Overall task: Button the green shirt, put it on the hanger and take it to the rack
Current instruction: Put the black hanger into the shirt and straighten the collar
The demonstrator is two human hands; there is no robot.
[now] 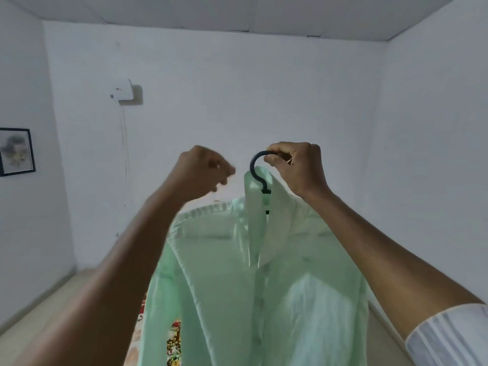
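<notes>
A pale green shirt [237, 281] hangs in front of me on a dark hanger, its front placket closed and its collar standing up. Only the hanger's hook [255, 170] shows above the collar; the rest is hidden inside the shirt. My right hand [295, 167] is raised and shut on the top of the hook, holding the shirt up in the air. My left hand [204, 171] is raised just left of the collar, blurred, its fingers curled with nothing in them. It does not touch the shirt.
White walls enclose the room. A white box [122, 93] is mounted on the far wall with a cord running down, and a framed picture [16, 151] hangs on the left wall. Patterned cloth [174, 344] shows low behind the shirt. No rack is in view.
</notes>
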